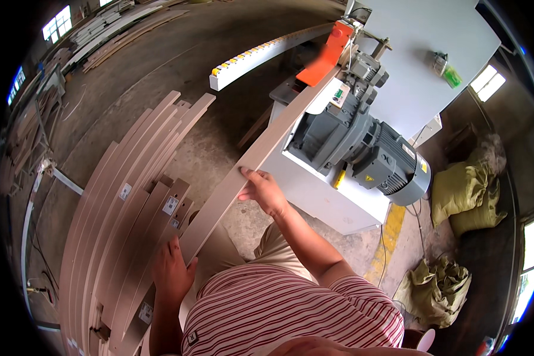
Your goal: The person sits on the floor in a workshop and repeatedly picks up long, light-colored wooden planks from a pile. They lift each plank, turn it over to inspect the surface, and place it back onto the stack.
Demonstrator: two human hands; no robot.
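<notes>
Far left: stack of long pale-pink wooden strips (121, 207), too many to count exactly, several with small white labels, lying on the grey concrete floor (160, 77). Left hand (172, 270) grips the near end of one long flat beige board (252, 160), fingers curled around its edge, thumb on the right side. Board runs diagonally up-right toward the white machine housing (320, 193). Right hand (262, 191) rests on the board's mid-section, fingers pressed together flat on top. Beyond: white roller rail with yellow rollers (267, 52), one orange guard (326, 56), one grey electric motor (368, 154). Far right: two olive sacks (466, 196), a third (436, 288) lower.
</notes>
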